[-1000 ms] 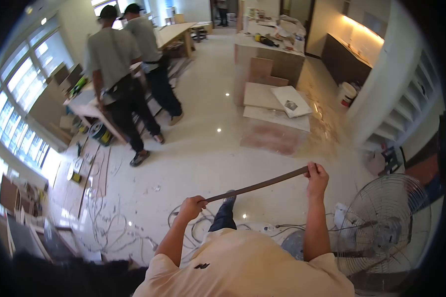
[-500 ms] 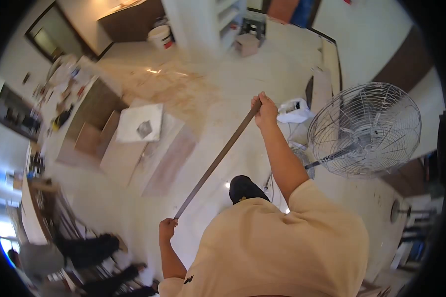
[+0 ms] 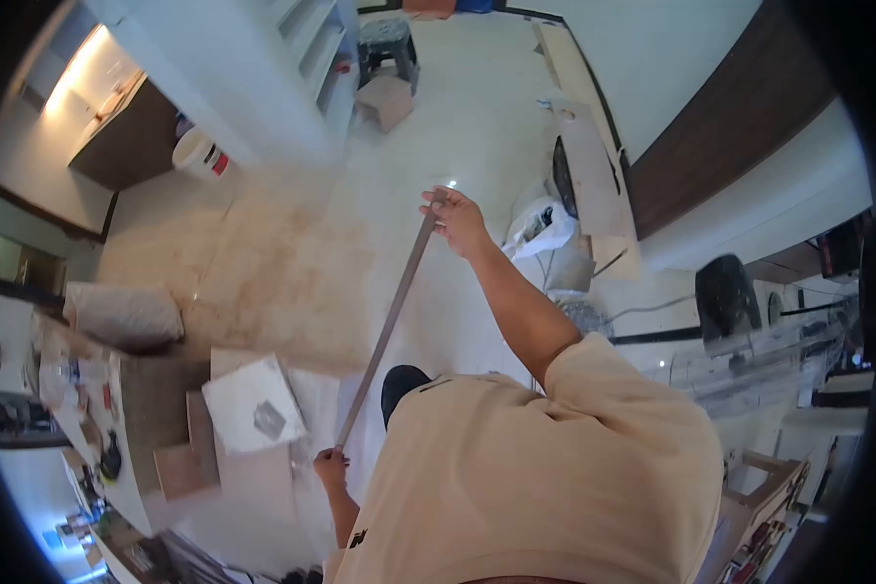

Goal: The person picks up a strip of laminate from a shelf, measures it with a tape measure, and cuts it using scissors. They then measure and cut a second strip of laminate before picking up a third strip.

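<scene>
A long, thin brown strip [image 3: 391,316], apparently wood trim, slants across in front of me. My right hand [image 3: 455,218] grips its far upper end, fingers bent round it. At the lower, nearer end, my left hand [image 3: 332,465] is closed on the strip. The strip hangs above the pale floor and touches nothing else that I can make out. Below its near end, to the left, a white square slab [image 3: 254,405] with a grey patch lies on some boards.
A cluttered counter [image 3: 136,438] stands at left. Ahead are a white bucket [image 3: 200,154], a stool [image 3: 387,49] and a cardboard box [image 3: 384,101]. A white plastic bag [image 3: 540,226] and a leaning board [image 3: 591,175] are at right, near a blurred wire-cage fan [image 3: 788,365].
My view has turned and moved forward, so the fan has slid to the lower right and the bucket to the left. Both hands still hold the strip, which now stands steeper in view.
</scene>
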### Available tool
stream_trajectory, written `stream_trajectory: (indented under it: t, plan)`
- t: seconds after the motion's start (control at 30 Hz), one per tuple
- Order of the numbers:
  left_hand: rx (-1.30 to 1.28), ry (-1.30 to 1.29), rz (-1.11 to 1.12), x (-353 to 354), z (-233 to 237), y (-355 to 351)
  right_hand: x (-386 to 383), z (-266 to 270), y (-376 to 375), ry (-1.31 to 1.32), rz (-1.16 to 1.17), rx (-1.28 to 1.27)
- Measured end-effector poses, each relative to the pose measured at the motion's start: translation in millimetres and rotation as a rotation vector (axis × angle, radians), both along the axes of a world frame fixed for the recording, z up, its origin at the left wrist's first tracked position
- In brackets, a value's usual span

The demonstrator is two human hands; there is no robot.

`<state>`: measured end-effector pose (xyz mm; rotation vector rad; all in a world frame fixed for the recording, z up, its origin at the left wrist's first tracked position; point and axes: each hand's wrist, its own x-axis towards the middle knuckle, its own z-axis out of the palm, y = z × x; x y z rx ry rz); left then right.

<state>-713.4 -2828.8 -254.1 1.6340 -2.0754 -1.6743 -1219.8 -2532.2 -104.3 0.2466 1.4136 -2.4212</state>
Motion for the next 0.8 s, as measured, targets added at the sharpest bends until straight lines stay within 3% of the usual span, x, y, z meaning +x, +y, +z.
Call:
stream_trajectory:
  t: [0.17,0.37,0.43,0.47,0.5,0.53,0.57,0.63,0.77,0.8]
  plan:
    - [0.055,0.017,-0.086,-187,-23,-80,-144,3,5,0.138,-0.050,-0.011]
    - [0.136,0.145,-0.286,-493,-37,-117,-317,17,99,0.182,-0.464,0.168]
    - [0.103,0.109,-0.513,-618,-22,-101,-357,39,150,0.215,-0.641,0.209]
    - [0.055,0.045,-0.652,-683,-2,-88,-381,31,196,0.308,-0.609,0.291]
    - [0.076,0.115,-0.714,-742,8,-75,-387,74,199,0.196,-0.869,0.357]
    - [0.093,0.191,-0.778,-803,16,-60,-401,86,232,0.174,-0.910,0.422]
    - [0.080,0.234,-0.838,-863,21,-45,-418,83,270,0.288,-0.978,0.263]
    - [0.044,0.280,-0.966,-975,30,-8,-450,104,309,0.303,-1.164,0.246]
    - [-0.227,0.285,-1.274,-1140,39,56,-543,82,382,0.316,-1.178,0.285]
    - [-0.295,0.151,-1.343,-1173,38,67,-587,77,394,0.319,-1.187,0.277]
